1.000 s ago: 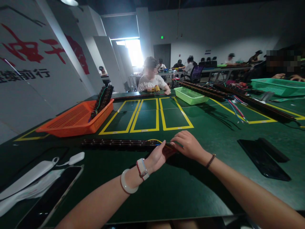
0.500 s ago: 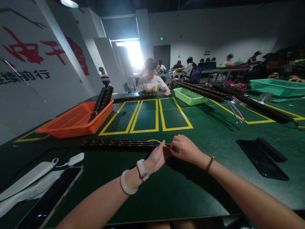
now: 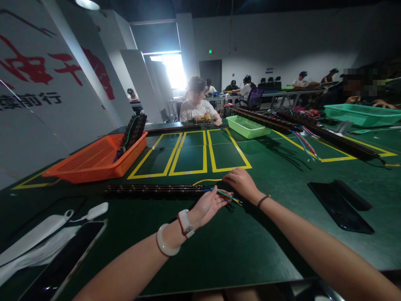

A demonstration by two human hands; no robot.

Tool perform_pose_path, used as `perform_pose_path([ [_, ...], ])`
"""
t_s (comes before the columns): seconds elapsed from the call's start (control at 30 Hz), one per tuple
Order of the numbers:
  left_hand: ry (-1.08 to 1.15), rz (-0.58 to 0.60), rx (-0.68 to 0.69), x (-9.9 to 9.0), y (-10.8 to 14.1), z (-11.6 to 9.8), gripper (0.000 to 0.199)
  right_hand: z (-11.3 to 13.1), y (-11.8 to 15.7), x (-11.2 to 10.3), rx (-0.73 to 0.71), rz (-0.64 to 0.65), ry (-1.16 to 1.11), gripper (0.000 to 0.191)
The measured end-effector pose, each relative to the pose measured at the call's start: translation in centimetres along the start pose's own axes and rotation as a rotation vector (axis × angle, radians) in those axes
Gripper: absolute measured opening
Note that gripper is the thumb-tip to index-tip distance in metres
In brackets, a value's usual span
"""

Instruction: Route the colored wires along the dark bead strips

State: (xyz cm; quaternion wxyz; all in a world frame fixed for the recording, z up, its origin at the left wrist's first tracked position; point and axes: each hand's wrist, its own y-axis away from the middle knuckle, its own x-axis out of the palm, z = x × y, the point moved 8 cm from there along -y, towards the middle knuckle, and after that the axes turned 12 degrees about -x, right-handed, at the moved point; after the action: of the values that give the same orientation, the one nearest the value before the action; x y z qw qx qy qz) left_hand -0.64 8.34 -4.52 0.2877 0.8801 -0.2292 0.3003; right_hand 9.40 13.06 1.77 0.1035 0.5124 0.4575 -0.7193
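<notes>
— Left hand (image 3: 206,207), palm up, thumb pinning the wire bundle (image 3: 228,195), green on top, across half-open fingers!
— And the right hand (image 3: 242,184)?
— Pinching the yellow wire (image 3: 207,180), which leads back to the long black strip (image 3: 156,189) flat on the green table (image 3: 200,261).
— How far along?
— One wire parted, I'd judge; the others lie together.
— Anything legible?
— Label (image 3: 188,172) on the yellow tape: too small. Beyond, the left wall (image 3: 28,138) shows red "干" (image 3: 70,65) and black "前行" (image 3: 52,99); no brand readable.
</notes>
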Motion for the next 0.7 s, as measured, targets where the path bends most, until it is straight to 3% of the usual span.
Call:
perform_pose_path([
  [0.2,0.003,0.016,-0.006,0.1,0.1,0.0,0.036,-0.3,0.0,1.7,-0.023,0.078,-0.05,0.014],
  [0.4,0.037,0.011,-0.034,0.1,0.0,0.1,0.034,-0.6,0.6,-0.4,0.133,-0.026,-0.423,0.023],
  [0.53,0.023,0.032,0.011,0.4,0.2,-0.2,0.032,0.4,1.0,-1.0,0.15,0.171,-0.577,0.027],
  [0.63,-0.033,0.032,0.004,0.6,0.4,-0.2,0.035,1.4,1.5,-0.7,0.099,0.369,-0.586,0.027],
  [0.7,-0.053,0.04,-0.023,0.7,0.4,-0.1,0.037,1.6,1.7,-0.5,0.085,0.436,-0.555,0.023],
])
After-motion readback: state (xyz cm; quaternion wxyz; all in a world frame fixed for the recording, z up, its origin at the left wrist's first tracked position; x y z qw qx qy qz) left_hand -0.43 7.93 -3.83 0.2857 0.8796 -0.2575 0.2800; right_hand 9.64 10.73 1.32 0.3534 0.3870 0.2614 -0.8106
